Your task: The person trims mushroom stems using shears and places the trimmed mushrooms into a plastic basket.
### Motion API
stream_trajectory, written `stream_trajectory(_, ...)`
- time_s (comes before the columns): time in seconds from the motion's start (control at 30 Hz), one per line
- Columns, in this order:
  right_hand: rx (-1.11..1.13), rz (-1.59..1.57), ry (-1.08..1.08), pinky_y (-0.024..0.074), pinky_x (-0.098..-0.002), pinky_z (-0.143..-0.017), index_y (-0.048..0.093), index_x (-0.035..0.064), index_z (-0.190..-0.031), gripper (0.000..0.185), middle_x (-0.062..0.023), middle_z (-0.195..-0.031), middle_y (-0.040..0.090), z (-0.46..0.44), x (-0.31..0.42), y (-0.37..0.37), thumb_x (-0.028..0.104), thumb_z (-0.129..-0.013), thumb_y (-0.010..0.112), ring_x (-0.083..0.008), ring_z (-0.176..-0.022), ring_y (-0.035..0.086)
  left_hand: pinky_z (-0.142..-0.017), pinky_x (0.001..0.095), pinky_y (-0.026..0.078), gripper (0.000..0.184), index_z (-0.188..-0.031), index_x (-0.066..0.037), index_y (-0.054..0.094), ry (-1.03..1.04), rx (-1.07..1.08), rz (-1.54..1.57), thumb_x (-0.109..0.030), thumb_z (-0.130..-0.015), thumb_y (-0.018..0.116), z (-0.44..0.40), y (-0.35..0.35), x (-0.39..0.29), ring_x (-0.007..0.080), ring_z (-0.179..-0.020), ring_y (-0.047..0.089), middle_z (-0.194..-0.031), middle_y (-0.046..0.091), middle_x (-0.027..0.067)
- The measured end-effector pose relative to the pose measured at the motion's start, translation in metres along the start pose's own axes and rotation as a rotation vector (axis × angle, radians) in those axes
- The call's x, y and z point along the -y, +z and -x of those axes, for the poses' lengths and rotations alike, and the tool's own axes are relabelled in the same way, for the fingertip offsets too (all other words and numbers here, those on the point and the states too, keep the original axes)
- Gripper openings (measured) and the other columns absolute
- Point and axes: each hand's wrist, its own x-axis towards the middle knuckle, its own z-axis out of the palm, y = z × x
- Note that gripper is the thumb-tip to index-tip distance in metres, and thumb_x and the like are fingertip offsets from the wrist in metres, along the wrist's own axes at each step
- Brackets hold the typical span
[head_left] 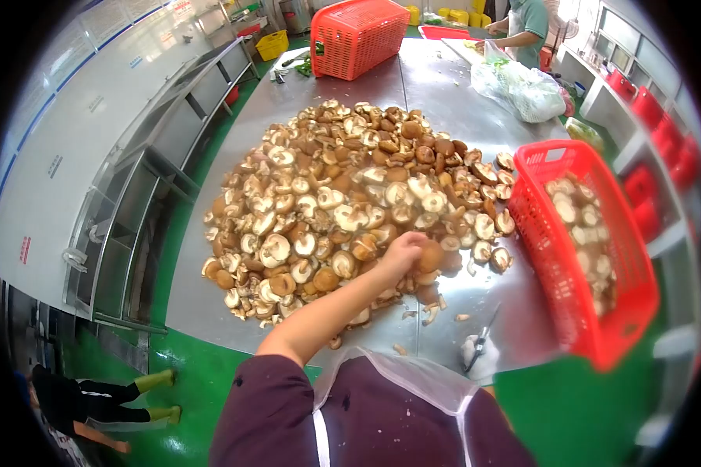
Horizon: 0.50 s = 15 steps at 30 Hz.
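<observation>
My left hand (406,254) reaches over the near right side of a large heap of shiitake mushrooms (311,210). Its fingers are curled round a brown-capped shiitake mushroom (428,256). Many mushrooms in the heap lie with pale undersides up. Cut stems (432,310) lie loose just in front of the heap. Close to my body on the right, a small knife (481,342) rests against a crumpled white cloth or glove (483,359) at the table edge. My right hand cannot be seen; only the purple sleeve on that side shows.
A red basket (545,257) holding mushrooms stands on the right. Another red basket (358,39) sits at the far end of the steel table (226,311). A plastic bag (522,89) and a co-worker (528,35) are at the far right. Another person (93,401) stands at lower left.
</observation>
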Motion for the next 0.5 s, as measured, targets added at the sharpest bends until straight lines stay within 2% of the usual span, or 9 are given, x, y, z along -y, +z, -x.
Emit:
stream_trajectory(0.03,0.064,-0.185,0.156,0.0472,-0.027,-0.056,0.062,0.0031,-0.083,0.009,-0.001,-0.066,0.059,0.004,0.037,0.003,0.01,-0.081,0.068,-0.0103,-0.057,0.056,-0.07,0.042,0.054,0.038,-0.115,-0.007,0.052,-0.057,0.026,0.396,-0.007,-0.079,0.042,0.012,-0.012,0.005,0.0274,-0.094,0.063,-0.105,0.062,0.0126)
stream_trajectory(0.1,0.085,-0.085,0.101,0.0471,-0.0278,-0.055,0.061,0.0028,-0.082,0.009,-0.0008,-0.065,0.057,0.006,0.059,0.008,0.009,-0.082,0.067,-0.0097,-0.057,0.055,-0.069,0.0476,0.053,0.032,-0.109,-0.008,0.056,-0.147,-0.014,0.718,-0.017,-0.081,0.043,0.043,-0.023,0.001,0.0279,-0.087,0.062,-0.104,0.061,0.0129)
stream_trajectory(0.17,0.131,0.308,-0.12,0.0473,-0.0314,-0.054,0.06,0.0043,-0.081,0.012,-0.0041,-0.065,0.058,0.003,0.078,0.012,0.013,-0.081,0.068,-0.0158,-0.055,0.057,-0.068,0.0496,0.052,0.029,-0.1,-0.01,0.057,-0.25,0.084,0.972,-0.032,-0.084,0.049,0.052,-0.041,0.027,0.0279,-0.082,0.06,-0.099,0.06,0.0124)
stream_trajectory(0.2,0.188,0.459,-0.405,0.0474,-0.0356,-0.056,0.059,0.0063,-0.078,0.013,-0.009,-0.065,0.058,-0.002,0.082,0.014,0.016,-0.079,0.069,-0.0259,-0.057,0.059,-0.068,0.0466,0.052,0.036,-0.091,-0.009,0.055,-0.276,0.128,1.052,-0.045,-0.083,0.054,0.057,-0.046,0.04,0.0278,-0.082,0.058,-0.092,0.057,0.0117)
stream_trajectory(0.23,0.285,0.526,-0.347,0.0472,-0.0404,-0.058,0.057,0.0077,-0.076,0.017,-0.0135,-0.066,0.057,-0.003,0.085,0.02,0.021,-0.077,0.068,-0.0344,-0.063,0.058,-0.069,0.0435,0.052,0.041,-0.084,-0.009,0.053,-0.276,0.132,1.117,-0.05,-0.082,0.059,0.063,-0.042,0.044,0.0268,-0.081,0.056,-0.087,0.055,0.0108)
stream_trajectory(0.27,0.446,0.521,-0.272,0.0473,-0.0428,-0.06,0.055,0.0086,-0.076,0.02,-0.0134,-0.066,0.056,-0.004,0.115,0.026,0.026,-0.078,0.067,-0.0356,-0.065,0.059,-0.073,0.0428,0.052,0.037,-0.082,-0.008,0.053,-0.232,0.074,1.125,-0.044,-0.081,0.061,0.065,-0.039,0.052,0.0267,-0.082,0.056,-0.087,0.055,0.0108)
stream_trajectory(0.3,0.514,0.686,-0.344,0.0474,-0.045,-0.062,0.056,0.0103,-0.08,0.022,-0.0138,-0.07,0.058,-0.007,0.135,0.031,0.03,-0.078,0.066,-0.0369,-0.069,0.059,-0.076,0.0421,0.052,0.033,-0.081,-0.007,0.053,-0.192,0.017,1.133,-0.039,-0.08,0.063,0.066,-0.035,0.061,0.0265,-0.083,0.056,-0.088,0.055,0.0109)
stream_trajectory(0.4,0.528,0.718,-0.348,0.0489,-0.0459,-0.066,0.06,0.0105,-0.081,0.025,-0.0144,-0.074,0.061,-0.007,0.174,0.042,0.035,-0.078,0.064,-0.036,-0.073,0.061,-0.093,0.0462,0.049,0.021,-0.084,-0.004,0.056,-0.094,-0.015,1.063,-0.022,-0.077,0.064,0.071,-0.025,0.065,0.0276,-0.09,0.059,-0.093,0.058,0.0126)
stream_trajectory(0.5,0.583,0.89,-0.241,0.0496,-0.0462,-0.066,0.063,0.0104,-0.081,0.025,-0.0142,-0.074,0.063,-0.012,0.191,0.041,0.035,-0.079,0.062,-0.0358,-0.073,0.063,-0.103,0.0493,0.042,0.029,-0.097,-0.004,0.06,-0.071,0.076,1.046,-0.026,-0.08,0.064,0.073,-0.022,0.06,0.0328,-0.109,0.056,-0.11,0.061,0.0162)
